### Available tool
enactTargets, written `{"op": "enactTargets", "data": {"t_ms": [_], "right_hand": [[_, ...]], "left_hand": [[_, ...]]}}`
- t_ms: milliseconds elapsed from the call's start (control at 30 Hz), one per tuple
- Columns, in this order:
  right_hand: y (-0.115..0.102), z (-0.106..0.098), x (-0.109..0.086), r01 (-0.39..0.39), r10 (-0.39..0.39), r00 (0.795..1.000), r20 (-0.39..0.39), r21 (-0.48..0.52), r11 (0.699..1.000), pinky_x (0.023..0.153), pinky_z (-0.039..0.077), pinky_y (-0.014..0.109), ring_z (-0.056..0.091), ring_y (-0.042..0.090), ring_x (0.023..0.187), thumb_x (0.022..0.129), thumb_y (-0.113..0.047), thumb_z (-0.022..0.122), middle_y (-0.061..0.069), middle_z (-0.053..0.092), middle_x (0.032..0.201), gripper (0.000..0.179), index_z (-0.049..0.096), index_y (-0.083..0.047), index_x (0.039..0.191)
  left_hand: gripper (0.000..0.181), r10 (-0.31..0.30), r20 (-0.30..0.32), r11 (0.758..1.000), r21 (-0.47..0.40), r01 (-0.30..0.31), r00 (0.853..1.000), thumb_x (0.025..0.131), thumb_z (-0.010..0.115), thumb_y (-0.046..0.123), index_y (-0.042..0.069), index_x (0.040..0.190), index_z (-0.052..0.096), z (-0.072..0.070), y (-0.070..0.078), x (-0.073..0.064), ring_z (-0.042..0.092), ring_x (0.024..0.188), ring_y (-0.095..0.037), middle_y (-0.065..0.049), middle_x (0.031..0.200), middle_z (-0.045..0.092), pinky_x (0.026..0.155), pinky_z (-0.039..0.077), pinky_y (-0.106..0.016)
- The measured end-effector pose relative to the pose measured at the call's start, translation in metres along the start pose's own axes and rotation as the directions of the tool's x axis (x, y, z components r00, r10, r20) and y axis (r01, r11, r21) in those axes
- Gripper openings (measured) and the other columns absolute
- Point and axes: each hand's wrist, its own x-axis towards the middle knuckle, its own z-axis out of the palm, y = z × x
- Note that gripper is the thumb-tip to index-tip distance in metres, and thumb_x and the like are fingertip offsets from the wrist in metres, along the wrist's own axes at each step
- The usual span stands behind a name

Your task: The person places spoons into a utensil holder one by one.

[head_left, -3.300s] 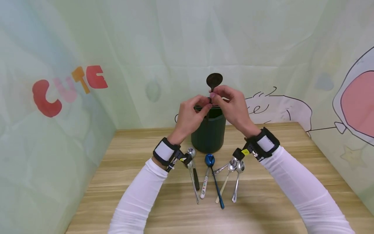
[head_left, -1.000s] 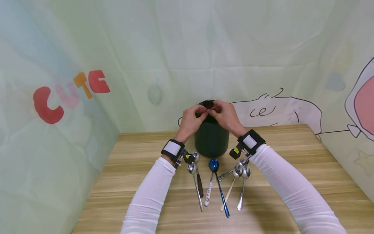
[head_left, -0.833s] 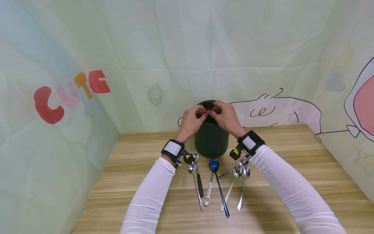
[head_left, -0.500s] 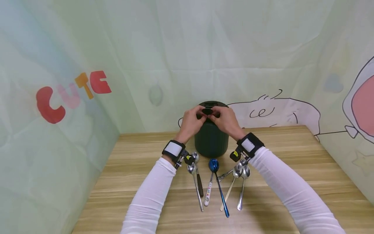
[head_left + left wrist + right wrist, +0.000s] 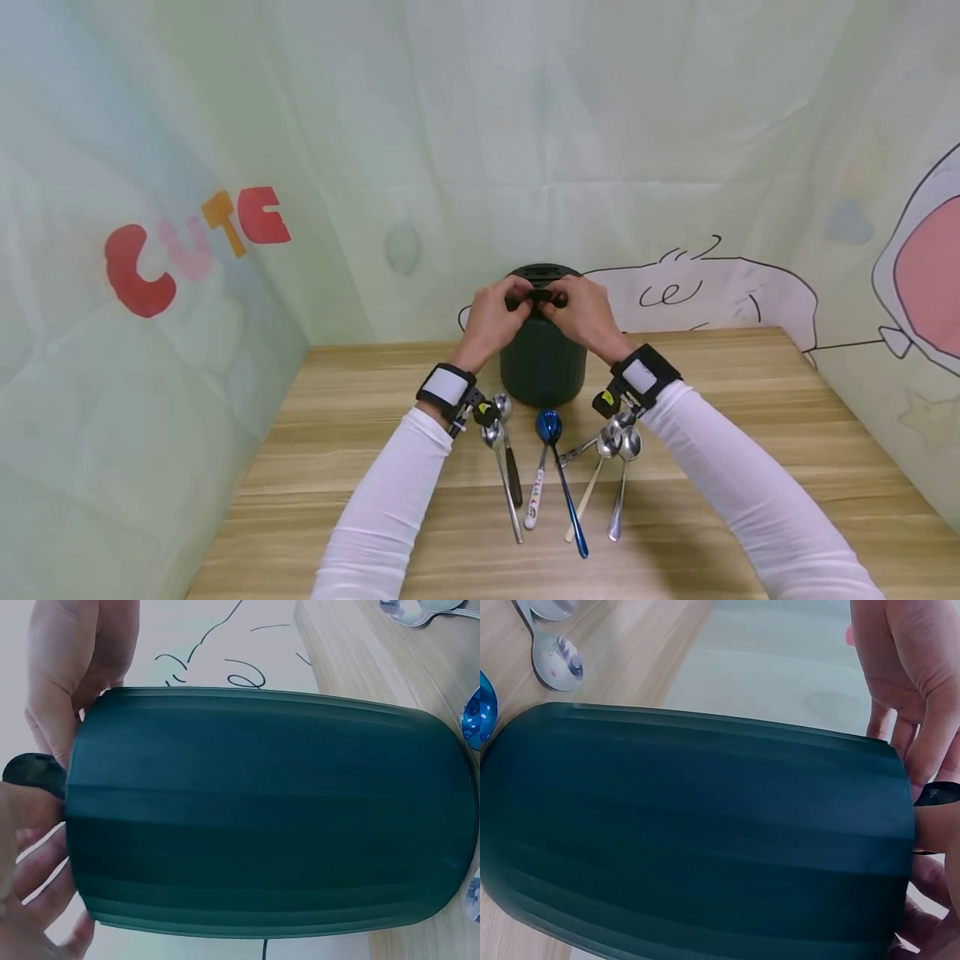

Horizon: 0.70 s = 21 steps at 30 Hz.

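Note:
A dark green ribbed utensil holder (image 5: 542, 367) stands upright at the back of the wooden table. At its mouth is a black spoon (image 5: 539, 295), bowl uppermost; its handle is hidden behind the hands and holder. My left hand (image 5: 491, 318) pinches the spoon from the left, its thumb near the bowl in the left wrist view. From the right, my right hand (image 5: 588, 312) pinches it too, the black bowl (image 5: 939, 793) showing above its thumb in the right wrist view. Fingers of both hands lie close to the holder's rim.
Several spoons lie in front of the holder: a blue spoon (image 5: 558, 475), a spoon with a patterned white handle (image 5: 535, 496), a dark-handled spoon (image 5: 512, 471), a cream-handled spoon (image 5: 588, 492) and plain silver ones. A printed cloth wall (image 5: 375, 150) rises behind the table.
Both hands have come down with the black spoon, whose bowl stood well above the holder and is now level with its mouth. The thumbs have moved slightly apart. The loose spoons have stayed put.

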Motion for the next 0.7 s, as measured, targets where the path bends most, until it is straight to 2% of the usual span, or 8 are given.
{"op": "enactTargets", "data": {"t_ms": [233,433,633,700], "right_hand": [[0.005,-0.009,-0.006,0.031,-0.032,0.999,0.014,0.052,0.998,0.088,0.039,0.051,0.055,0.024,0.094,0.084,-0.017,0.066,0.007,0.062,0.099,0.019,0.066,-0.01,0.101],[0.007,-0.014,-0.012,0.044,-0.047,0.998,0.042,0.071,0.996,0.09,0.041,0.05,0.052,0.025,0.103,0.083,-0.019,0.066,0.007,0.06,0.106,0.022,0.065,-0.011,0.103],[0.007,-0.017,-0.014,0.097,-0.099,0.994,0.045,0.043,0.994,0.093,0.037,0.053,0.046,0.029,0.111,0.079,-0.022,0.072,0.01,0.055,0.118,0.038,0.059,-0.011,0.113],[0.003,-0.023,-0.015,0.132,-0.133,0.991,0.027,0.017,0.991,0.095,0.033,0.057,0.042,0.031,0.115,0.077,-0.025,0.073,0.011,0.051,0.124,0.046,0.057,-0.012,0.118]], "left_hand": [[0.027,0.065,0.054,0.998,-0.012,-0.065,0.996,0.085,0.064,0.012,0.011,0.111,0.06,-0.005,0.003,-0.001,0.056,0.095,-0.011,0.0,0.102,0.064,0.085,0.046,-0.034],[0.031,0.104,0.09,0.995,-0.005,-0.104,0.99,0.084,0.065,0.012,0.011,0.114,0.058,-0.008,0.004,-0.003,0.055,0.099,-0.012,-0.002,0.106,0.063,0.088,0.045,-0.035],[0.034,0.111,0.077,0.994,-0.005,-0.111,0.991,0.084,0.067,0.013,0.011,0.116,0.057,-0.013,0.001,-0.005,0.053,0.102,-0.014,-0.004,0.111,0.061,0.089,0.045,-0.04],[0.036,0.133,0.064,0.991,0.017,-0.135,0.989,0.084,0.067,0.016,0.012,0.118,0.056,-0.017,0.002,-0.006,0.052,0.105,-0.015,-0.004,0.114,0.059,0.09,0.044,-0.041]]}}
